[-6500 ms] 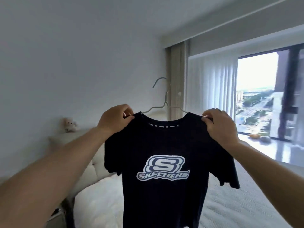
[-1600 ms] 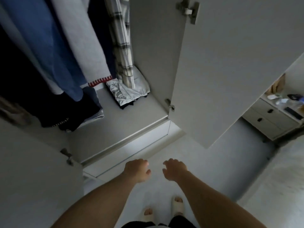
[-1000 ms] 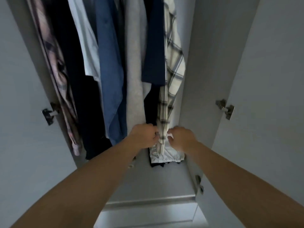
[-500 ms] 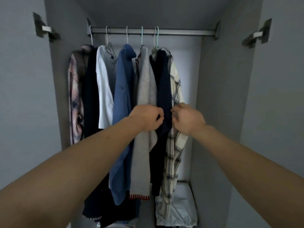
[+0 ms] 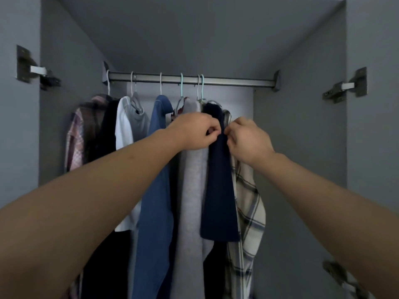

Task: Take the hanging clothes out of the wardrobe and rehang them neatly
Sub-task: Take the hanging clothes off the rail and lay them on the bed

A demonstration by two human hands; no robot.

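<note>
Open wardrobe (image 5: 298, 147) viewed from the front, with grey inner walls and a metal rail (image 5: 226, 81) running across the upper part. On the far left a door hinge (image 5: 32, 71) is fixed to the left door edge. Clothes hang from the rail on hangers, packed toward the left and middle, with the right stretch of rail bare. In order from the left: a pink checked shirt (image 5: 74, 143) against the left wall, a black garment (image 5: 108, 130) beside it, a white shirt (image 5: 123, 126), a grey top (image 5: 140, 119) on a white hanger, a blue shirt (image 5: 155, 190) that hangs long, a grey sweater (image 5: 192, 201), a navy T-shirt (image 5: 219, 190), and last a cream checked shirt (image 5: 248, 201). Two of the hanger hooks, at the middle of the rail, are pale green (image 5: 181, 83); the others look white. The left hand (image 5: 194, 132) is raised in front of the grey sweater, fingers curled, pinching the left edge of the navy T-shirt just below its shoulder. The right hand (image 5: 248, 139) is at the same height, fingers curled, pinching the right edge of the same T-shirt, in front of the cream checked shirt. The two hands are close together with the narrow fold of navy cloth between them. The navy T-shirt remains on the rail, between the grey sweater and the cream checked shirt. On the far right a second door hinge (image 5: 345, 86) is mounted level with the rail, and another hinge (image 5: 336, 272) shows blurred low down.
</note>
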